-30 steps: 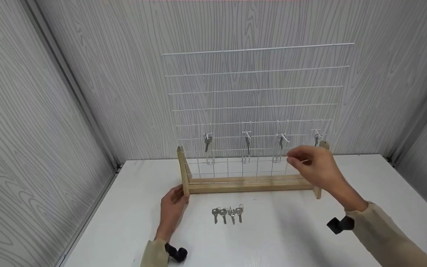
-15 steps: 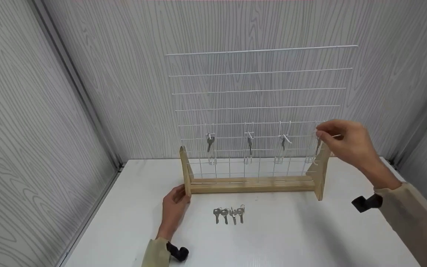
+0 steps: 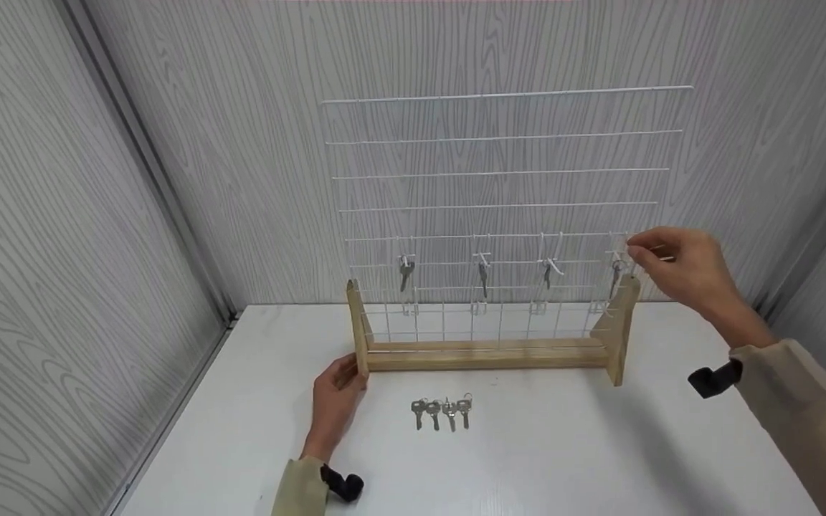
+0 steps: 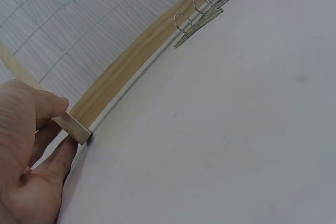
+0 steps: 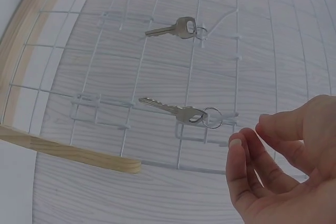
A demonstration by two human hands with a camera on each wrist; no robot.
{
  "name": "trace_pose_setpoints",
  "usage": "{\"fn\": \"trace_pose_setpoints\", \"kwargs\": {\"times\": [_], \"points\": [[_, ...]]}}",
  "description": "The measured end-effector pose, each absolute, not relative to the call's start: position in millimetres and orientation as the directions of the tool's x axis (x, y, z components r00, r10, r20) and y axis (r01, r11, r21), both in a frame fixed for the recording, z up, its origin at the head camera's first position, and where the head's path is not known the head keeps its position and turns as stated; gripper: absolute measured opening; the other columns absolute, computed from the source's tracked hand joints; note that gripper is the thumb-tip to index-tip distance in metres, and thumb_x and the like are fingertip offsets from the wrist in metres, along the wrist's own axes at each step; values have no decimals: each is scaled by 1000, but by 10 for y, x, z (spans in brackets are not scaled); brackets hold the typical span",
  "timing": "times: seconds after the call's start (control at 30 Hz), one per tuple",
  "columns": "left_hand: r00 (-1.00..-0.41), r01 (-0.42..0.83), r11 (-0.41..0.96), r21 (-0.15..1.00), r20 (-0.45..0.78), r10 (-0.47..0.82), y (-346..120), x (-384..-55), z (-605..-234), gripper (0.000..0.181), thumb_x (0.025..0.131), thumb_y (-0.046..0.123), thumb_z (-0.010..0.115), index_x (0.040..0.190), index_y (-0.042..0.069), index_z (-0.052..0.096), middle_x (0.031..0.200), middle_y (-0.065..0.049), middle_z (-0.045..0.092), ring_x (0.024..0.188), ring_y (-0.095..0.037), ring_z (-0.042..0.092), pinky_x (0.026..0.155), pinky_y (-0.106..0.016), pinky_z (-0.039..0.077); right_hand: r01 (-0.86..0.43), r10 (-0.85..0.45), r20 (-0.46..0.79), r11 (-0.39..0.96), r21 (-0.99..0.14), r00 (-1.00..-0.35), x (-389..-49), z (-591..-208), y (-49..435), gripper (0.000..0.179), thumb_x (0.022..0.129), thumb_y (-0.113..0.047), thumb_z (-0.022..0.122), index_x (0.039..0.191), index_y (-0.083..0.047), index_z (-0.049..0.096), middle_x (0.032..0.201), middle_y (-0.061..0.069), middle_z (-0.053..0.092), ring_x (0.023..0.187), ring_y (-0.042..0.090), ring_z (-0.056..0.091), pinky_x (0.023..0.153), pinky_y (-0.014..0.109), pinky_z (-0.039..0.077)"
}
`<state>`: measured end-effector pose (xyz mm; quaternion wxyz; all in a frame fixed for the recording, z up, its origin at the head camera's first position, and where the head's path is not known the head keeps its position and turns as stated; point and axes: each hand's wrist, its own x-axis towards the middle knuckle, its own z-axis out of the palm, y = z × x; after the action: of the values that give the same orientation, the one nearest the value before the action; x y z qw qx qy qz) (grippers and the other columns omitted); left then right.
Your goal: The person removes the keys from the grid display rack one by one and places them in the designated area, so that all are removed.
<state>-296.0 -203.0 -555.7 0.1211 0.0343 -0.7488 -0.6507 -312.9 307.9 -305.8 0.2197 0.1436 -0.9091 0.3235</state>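
Right hand (image 3: pixel 687 271): fingers parted, nothing held | rightmost hung key (image 5: pixel 181 113): just left, blade downward | wooden stand (image 3: pixel 488 358): gripped by left hand (image 3: pixel 334 403)

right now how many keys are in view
8. Four hanging keys are side by side on the rack; four loose keys lie in a row on the table before it.
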Motion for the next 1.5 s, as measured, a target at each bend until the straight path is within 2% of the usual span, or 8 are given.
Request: {"fn": "trace_pose_setpoints", "kwargs": {"times": [0.13,0.3,0.37,0.63,1.0,1.3,1.37,1.5], "points": [[-971,111,150,982,139,-193,-2034,-2974,-5542,43,105,12,68,148,8,61,149,-17,63,140,-34,60,108,-40,58,-396,-116,490,757,-520,-864,-3173,-3118,3131,30,108,-25,64,123,-1,77,119,24,76,91,0,62,69,2,44],[-969,114,159,981,145,-201,-2037,-2988,-5535,44,104,11,68,148,7,61,148,-18,63,139,-34,61,109,-40,58,-402,-132,479,754,-520,-868,-3249,-3228,3163,29,108,-21,65,123,1,76,118,26,76,100,31,71,66,6,45],[-967,115,162,980,147,-206,-2034,-2986,-5541,44,104,11,68,147,7,61,148,-17,64,138,-33,61,108,-40,58,-410,-142,481,752,-516,-865,-3278,-3263,3163,28,108,-19,65,122,1,76,115,27,76,100,37,71,65,7,47],[-966,117,147,982,147,-212,-2012,-2977,-5564,44,103,9,69,147,7,62,148,-17,64,139,-33,61,108,-39,59,-405,-146,461,743,-533,-875,-3294,-3310,3160,27,108,-17,63,121,4,76,116,29,75,103,45,71,65,9,48],[-960,137,157,978,170,-221,-2029,-2967,-5571,43,103,9,70,145,6,63,145,-18,65,136,-35,63,104,-37,61,-396,-146,443,737,-547,-885,-3288,-3328,3125,26,108,-15,63,121,3,75,117,27,75,106,44,71,67,9,48],[-965,114,146,983,144,-218,-2029,-2974,-5556,44,103,10,69,146,7,62,147,-18,64,138,-35,61,108,-39,59,-403,-146,458,744,-533,-877,-3266,-3323,3130,24,107,-15,64,116,3,76,113,27,76,104,42,72,66,11,48],[-966,116,144,983,145,-213,-2029,-2971,-5550,44,103,9,68,147,5,61,147,-20,63,138,-36,61,107,-39,59,-397,-145,448,741,-542,-882,-3247,-3310,3131,24,107,-16,64,116,3,76,114,26,76,102,35,73,67,12,49],[-967,119,143,983,148,-208,-2026,-2961,-5537,44,104,9,67,147,2,60,148,-23,62,138,-39,60,106,-38,60,-372,-138,408,727,-577,-903,-3209,-3279,3138,25,108,-18,63,118,1,76,114,23,77,92,7,67,68,16,51]]}}
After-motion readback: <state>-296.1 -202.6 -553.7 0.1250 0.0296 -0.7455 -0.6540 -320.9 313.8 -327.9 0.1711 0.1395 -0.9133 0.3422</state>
